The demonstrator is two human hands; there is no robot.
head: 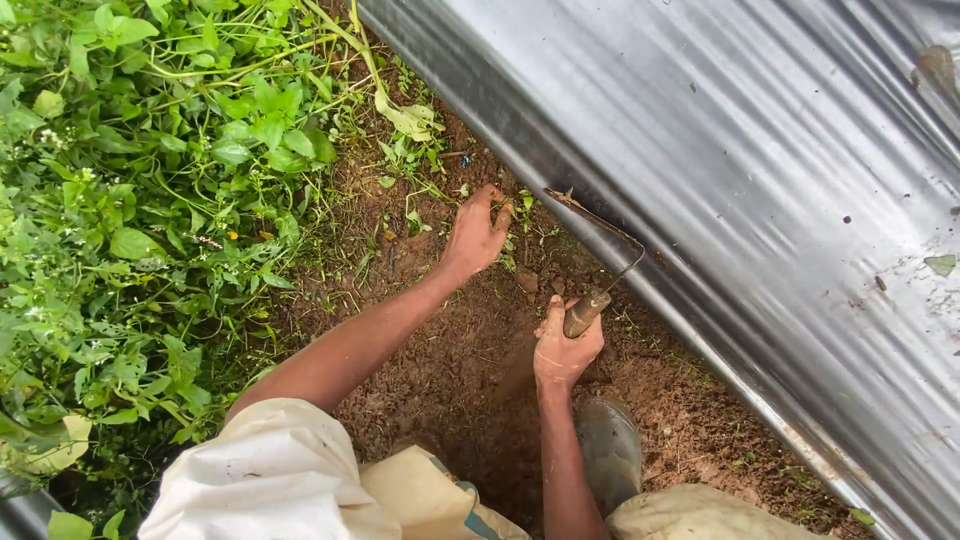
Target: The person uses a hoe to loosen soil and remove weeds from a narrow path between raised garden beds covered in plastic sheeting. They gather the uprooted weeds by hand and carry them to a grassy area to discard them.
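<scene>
My right hand (564,348) grips the wooden handle of a small sickle (590,300); its thin curved blade arcs up along the edge of the black plastic sheet (760,170). My left hand (478,235) reaches forward over the bare brown soil (450,340), fingers curled down onto small green weeds (515,215) at the foot of the sheet. Whether the fingers have closed on a weed cannot be told.
Dense leafy green plants (140,200) fill the left side. The shiny black sheet slopes across the right. My muddy shoe (610,445) rests on the soil below the right hand, and my light trousers (290,480) fill the bottom edge.
</scene>
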